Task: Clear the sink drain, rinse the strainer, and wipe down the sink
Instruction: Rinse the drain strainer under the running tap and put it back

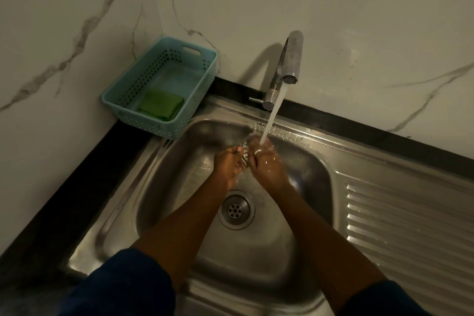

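Over the steel sink [302, 259], both my hands hold a round metal strainer [245, 149] under the running tap. My left hand [229, 164] grips its left side. My right hand [265, 161] covers its right side, and the water stream [272, 115] lands on those fingers. Most of the strainer is hidden between the hands; only its slotted rim shows. Below the hands lies the open drain [236, 210], a steel ring with small holes. The chrome faucet [287, 64] stands at the sink's back edge.
A teal perforated basket [120, 96] sits on the back left corner and holds a folded green cloth [161, 104]. A ridged draining board [410, 226] runs to the right of the basin. Marble-look walls close the back and left.
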